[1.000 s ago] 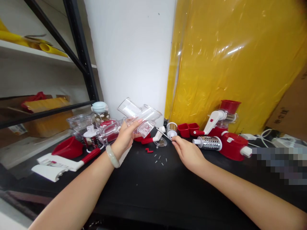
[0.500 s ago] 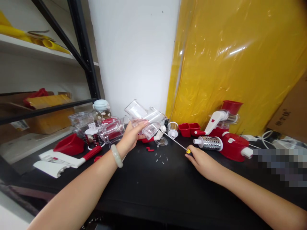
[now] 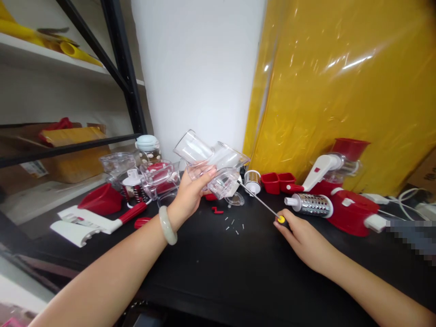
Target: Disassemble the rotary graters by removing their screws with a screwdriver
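My left hand grips a clear plastic grater housing and holds it tilted above the table. In my right hand is a screwdriver, its yellow and black handle wrapped by my fingers. The long shaft points up and left, and its tip is at the right lower edge of the housing; whether it touches a screw I cannot tell. Several small screws lie loose below the housing. Beside them is a small red plastic piece. A clear round part lies behind the shaft.
A metal grater drum and an assembled red grater stand right. Another drum and red cups sit behind. White handle parts, a red hopper and clear housings lie left. A black shelf frame rises at left.
The view has shifted slightly, so the right-hand items appear farther right. My left hand still holds the housing, now turned a little, and the screwdriver stays at its edge.
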`<state>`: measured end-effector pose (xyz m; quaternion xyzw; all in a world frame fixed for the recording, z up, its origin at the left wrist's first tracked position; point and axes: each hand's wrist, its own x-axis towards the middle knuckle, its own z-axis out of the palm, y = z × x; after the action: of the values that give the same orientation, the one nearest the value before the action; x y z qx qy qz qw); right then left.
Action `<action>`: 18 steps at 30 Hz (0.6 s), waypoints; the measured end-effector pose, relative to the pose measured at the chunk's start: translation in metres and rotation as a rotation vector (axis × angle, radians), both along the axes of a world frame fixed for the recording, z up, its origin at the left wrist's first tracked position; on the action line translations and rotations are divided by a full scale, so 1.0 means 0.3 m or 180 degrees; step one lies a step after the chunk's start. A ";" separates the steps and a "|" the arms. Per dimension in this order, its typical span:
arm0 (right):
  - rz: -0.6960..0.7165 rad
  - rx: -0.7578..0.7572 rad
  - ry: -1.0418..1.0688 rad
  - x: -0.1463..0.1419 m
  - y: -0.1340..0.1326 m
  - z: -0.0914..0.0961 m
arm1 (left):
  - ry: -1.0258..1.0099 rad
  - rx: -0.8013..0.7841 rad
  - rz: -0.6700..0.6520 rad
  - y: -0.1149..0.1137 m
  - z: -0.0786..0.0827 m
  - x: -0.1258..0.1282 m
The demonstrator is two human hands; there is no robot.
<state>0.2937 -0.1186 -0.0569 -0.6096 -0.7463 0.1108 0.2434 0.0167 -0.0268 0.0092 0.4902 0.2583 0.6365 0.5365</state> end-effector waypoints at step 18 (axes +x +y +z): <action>-0.0467 0.0677 -0.0820 0.004 -0.012 -0.010 | -0.0021 -0.0104 -0.0055 0.000 -0.014 0.013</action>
<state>0.2950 -0.1222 -0.0600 -0.6423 -0.7323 -0.0658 0.2163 0.0207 -0.0267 0.0052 0.4815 0.2626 0.6291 0.5508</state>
